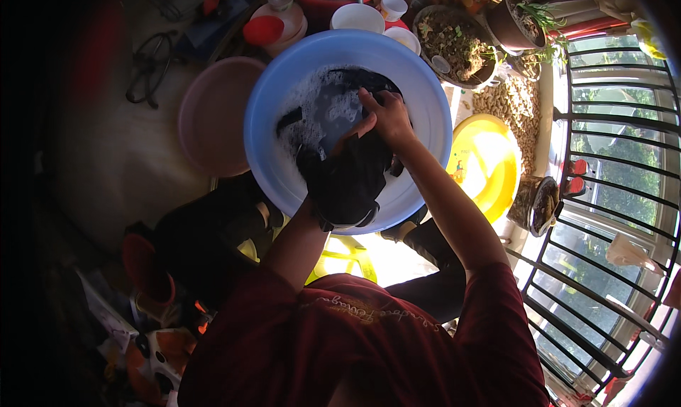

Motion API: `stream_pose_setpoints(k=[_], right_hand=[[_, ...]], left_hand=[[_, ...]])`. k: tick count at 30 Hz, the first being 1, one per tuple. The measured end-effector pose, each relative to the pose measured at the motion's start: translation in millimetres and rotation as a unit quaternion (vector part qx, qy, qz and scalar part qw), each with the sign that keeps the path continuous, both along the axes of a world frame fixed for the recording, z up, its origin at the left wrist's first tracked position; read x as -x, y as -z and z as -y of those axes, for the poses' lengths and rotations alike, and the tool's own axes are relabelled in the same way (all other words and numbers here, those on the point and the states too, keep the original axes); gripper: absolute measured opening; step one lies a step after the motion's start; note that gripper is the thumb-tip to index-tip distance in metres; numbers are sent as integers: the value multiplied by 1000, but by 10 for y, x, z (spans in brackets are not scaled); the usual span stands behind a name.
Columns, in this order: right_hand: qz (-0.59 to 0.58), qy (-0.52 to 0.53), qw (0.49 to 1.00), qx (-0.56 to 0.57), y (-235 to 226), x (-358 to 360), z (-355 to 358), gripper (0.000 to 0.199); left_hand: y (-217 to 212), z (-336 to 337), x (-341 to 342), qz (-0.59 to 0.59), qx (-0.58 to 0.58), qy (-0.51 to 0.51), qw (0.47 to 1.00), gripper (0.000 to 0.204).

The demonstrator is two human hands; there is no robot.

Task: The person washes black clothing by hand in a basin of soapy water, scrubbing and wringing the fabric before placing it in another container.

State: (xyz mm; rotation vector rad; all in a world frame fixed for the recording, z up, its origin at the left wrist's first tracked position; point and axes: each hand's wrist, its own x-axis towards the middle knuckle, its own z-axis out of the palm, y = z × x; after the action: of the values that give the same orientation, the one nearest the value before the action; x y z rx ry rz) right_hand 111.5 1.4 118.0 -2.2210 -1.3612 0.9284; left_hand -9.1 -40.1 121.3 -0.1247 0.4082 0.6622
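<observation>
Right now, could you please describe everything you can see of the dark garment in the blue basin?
The dark garment looks like black, soaked cloth, bunched and crumpled rather than spread out. It lies in the blue basin, part of it in foamy, soapy water at the upper left, part draped toward the near rim. The right hand presses on its upper part; the left hand is mostly hidden beneath the cloth at the near edge.

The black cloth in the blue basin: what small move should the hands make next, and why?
Probably push the black cloth back down into the suds. The right hand grips its upper part, the left hand is hidden under its lower fold, and most of the cloth is lifted above the foamy water in the blue basin, near the front rim, so it could drip outside.
</observation>
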Motion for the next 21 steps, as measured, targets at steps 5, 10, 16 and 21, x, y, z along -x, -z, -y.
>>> stream_pose_setpoints(k=[5,10,16,21], right_hand=[[-308,-62,949,-4,-230,19,193,90],[-44,-451,869,-199,-1093,65,724,93],[205,-535,736,-361,-984,415,909,61],[212,-582,746,-244,-880,517,849,34]], left_hand=[[-178,177,277,-334,-396,31,855,38],[-132,226,376,-318,-479,-139,807,36],[-341,96,332,-370,-532,22,762,35],[39,152,217,-376,-424,74,820,33]])
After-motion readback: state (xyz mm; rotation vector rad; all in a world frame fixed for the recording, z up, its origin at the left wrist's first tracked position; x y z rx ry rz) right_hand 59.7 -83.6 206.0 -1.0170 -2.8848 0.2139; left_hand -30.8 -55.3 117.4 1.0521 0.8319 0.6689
